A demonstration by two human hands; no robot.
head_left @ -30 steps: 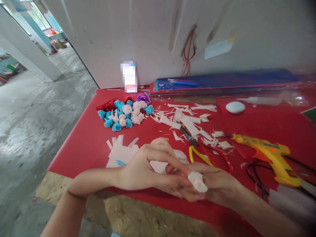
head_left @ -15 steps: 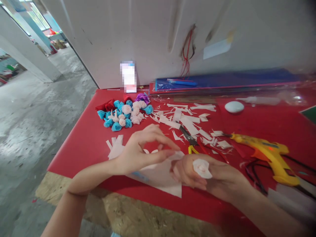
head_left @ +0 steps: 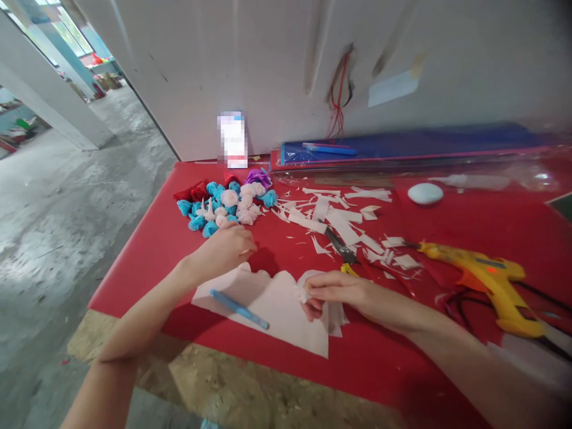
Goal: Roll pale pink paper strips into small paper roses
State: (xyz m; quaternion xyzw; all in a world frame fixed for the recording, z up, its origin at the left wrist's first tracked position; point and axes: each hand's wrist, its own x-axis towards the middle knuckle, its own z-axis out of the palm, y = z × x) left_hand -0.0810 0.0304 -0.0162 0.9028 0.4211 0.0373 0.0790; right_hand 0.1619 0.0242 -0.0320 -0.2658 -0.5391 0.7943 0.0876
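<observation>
My left hand (head_left: 232,245) hangs above the red table, just in front of the pile of blue paper roses (head_left: 210,229). Its fingers curl downward, and whatever they hold is hidden. Between thumb and fingertips my right hand (head_left: 333,292) pinches a small white paper piece (head_left: 304,295), mostly covered by the fingers. Below both hands lies a white paper sheet (head_left: 286,322) with a scalloped far edge. A light blue pen (head_left: 240,308) rests across it. Pale pink paper roses (head_left: 230,198) sit among the blue ones.
Paper scraps (head_left: 344,226) litter the table's middle around pliers (head_left: 342,244) with red and yellow handles. To the right lies a yellow hot glue gun (head_left: 482,274), its light lit. A white egg-shaped object (head_left: 425,193) is behind it. A phone (head_left: 233,140) leans on the wall.
My left hand has moved left and away, towards the rose pile. My right hand has turned over and shifted left, so the pale rose seen on it is out of sight. The blue pen is uncovered.
</observation>
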